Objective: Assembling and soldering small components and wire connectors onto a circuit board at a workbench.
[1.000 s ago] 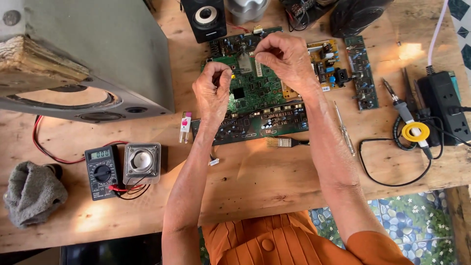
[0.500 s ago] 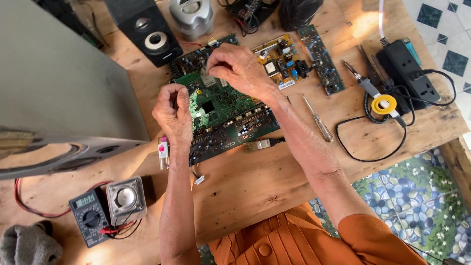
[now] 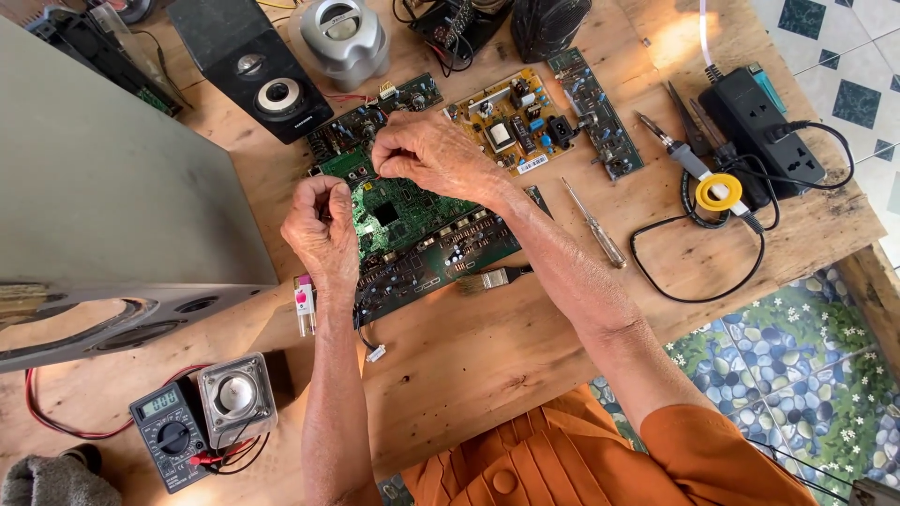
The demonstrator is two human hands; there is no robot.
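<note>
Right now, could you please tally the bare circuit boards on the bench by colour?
Green: 1, the board under both hands.
Dark: 2, one beneath the green, one strip at the far side.
Yellow: 1.
Total: 4.

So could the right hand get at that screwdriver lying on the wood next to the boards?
Probably yes. The screwdriver lies bare on the wooden table, just off the right forearm, with nothing on it. The right hand is at the green circuit board.

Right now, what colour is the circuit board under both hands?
The circuit board is green on top, with a darker board beneath it; the head view shows it best.
</note>
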